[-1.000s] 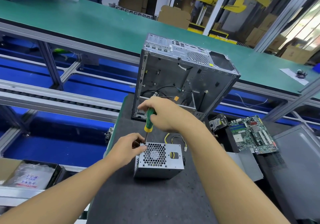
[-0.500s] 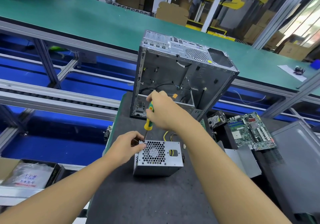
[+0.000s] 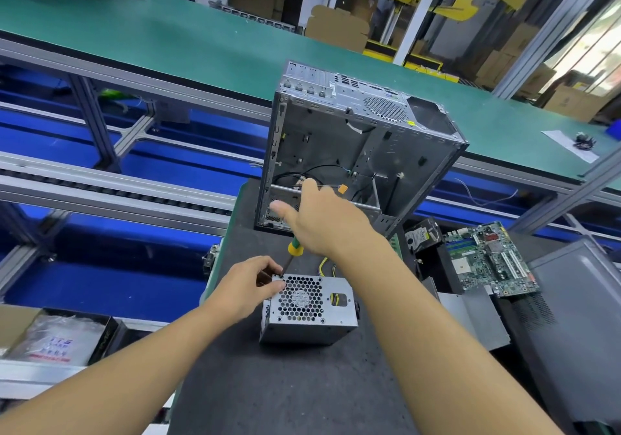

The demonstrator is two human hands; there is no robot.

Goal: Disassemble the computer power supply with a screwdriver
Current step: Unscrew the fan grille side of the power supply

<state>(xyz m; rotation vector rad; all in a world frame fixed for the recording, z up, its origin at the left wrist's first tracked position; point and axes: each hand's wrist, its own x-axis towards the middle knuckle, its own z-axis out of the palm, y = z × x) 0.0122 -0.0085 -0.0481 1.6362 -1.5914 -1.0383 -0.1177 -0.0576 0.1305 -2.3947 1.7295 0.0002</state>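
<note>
The grey power supply (image 3: 309,313) stands on the black mat (image 3: 285,387), its honeycomb fan grille facing up and yellow wires trailing behind it. A screwdriver (image 3: 295,248) with a green and yellow handle stands tilted, its tip at the grille's far left corner. My left hand (image 3: 245,286) pinches the shaft just above the tip, fingers curled at that corner. My right hand (image 3: 329,222) covers the top of the handle, which is hidden behind the palm. Its thumb and forefinger stretch out away from the handle.
An open, gutted computer case (image 3: 336,138) stands upright just behind the power supply. A motherboard (image 3: 487,259), a hard drive (image 3: 421,236) and a grey side panel (image 3: 581,317) lie to the right. A box of bagged parts (image 3: 50,337) sits low on the left. A green conveyor (image 3: 168,41) runs behind.
My right hand has loosened on the handle: thumb and forefinger, wrapped round it before, now stick out. The left hand and the power supply have stayed put.
</note>
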